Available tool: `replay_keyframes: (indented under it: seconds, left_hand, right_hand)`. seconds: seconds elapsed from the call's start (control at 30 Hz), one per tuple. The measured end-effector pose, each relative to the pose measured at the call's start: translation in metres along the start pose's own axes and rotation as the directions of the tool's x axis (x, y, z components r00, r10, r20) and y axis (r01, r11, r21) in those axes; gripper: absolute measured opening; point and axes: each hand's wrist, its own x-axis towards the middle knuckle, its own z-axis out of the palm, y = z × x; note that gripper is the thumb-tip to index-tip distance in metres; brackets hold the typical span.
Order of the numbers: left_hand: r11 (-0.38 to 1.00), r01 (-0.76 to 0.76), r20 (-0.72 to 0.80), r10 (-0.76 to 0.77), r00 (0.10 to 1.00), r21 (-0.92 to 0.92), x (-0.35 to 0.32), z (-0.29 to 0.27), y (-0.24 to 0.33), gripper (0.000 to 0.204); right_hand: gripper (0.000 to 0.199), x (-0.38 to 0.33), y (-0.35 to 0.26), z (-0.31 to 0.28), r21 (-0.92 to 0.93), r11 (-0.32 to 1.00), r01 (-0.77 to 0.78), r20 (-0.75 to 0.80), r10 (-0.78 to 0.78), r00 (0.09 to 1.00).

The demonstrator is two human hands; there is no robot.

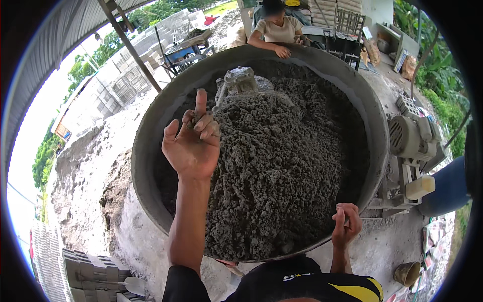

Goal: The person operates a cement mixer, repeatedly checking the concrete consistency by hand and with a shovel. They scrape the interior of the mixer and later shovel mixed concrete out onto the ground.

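A wide round metal mixing pan point(375, 151) in front of me holds crumbly, damp grey concrete mix point(276, 166). My left hand point(193, 146) is raised over the pan's left part, palm up. One finger points straight out, the thumb stands apart and the other fingers bend inward, with grey mix stuck on them. At the near right rim, my right hand point(347, 224) has its fingers curled in; whatever may be inside them is hidden. A mix-caked metal mixer part point(239, 83) rises from the far left of the load.
Across the pan, a person point(282, 32) rests a hand at the far rim. An electric motor point(410, 138) and a pale plastic container point(420, 187) sit at the right, near a blue barrel point(445, 189). Grey blocks point(93, 272) are stacked lower left; a bucket point(406, 273) stands lower right.
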Motion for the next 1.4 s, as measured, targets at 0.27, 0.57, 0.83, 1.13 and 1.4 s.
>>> replay_keyframes:
  seconds: [0.27, 0.57, 0.83, 1.13, 1.4]
  left_hand:
    - [0.995, 0.033, 0.091, -0.025, 0.996, -0.098, 0.038, 0.023, -0.042, 0.024]
    - [-0.725, -0.142, 0.104, -0.097, 0.99, 0.674, -0.03, -0.067, 0.018, 0.037]
    - [-0.793, 0.273, -0.374, 0.061, 0.925, 0.544, -0.111, -0.064, 0.062, 0.097]
    - [-0.808, 0.35, -0.247, 0.26, 0.934, 0.474, -0.186, -0.116, 0.1, 0.064]
    - [-0.62, 0.429, -0.089, 0.502, 0.86, 0.657, -0.235, -0.162, 0.113, 0.027]
  right_hand:
    - [0.011, 0.001, 0.011, -0.01, 0.019, 1.0, 0.002, -0.007, -0.002, 1.0]
    - [0.016, 0.003, 0.011, -0.008, -0.056, 0.992, 0.113, 0.022, -0.112, 0.993]
    - [0.006, 0.011, 0.013, -0.01, -0.038, 0.995, 0.096, 0.044, -0.095, 0.995]
    - [0.008, 0.016, 0.019, -0.009, -0.053, 0.993, 0.102, 0.079, -0.097, 0.992]
    - [0.006, 0.012, 0.029, -0.006, -0.112, 0.994, -0.007, 0.064, 0.015, 0.998]
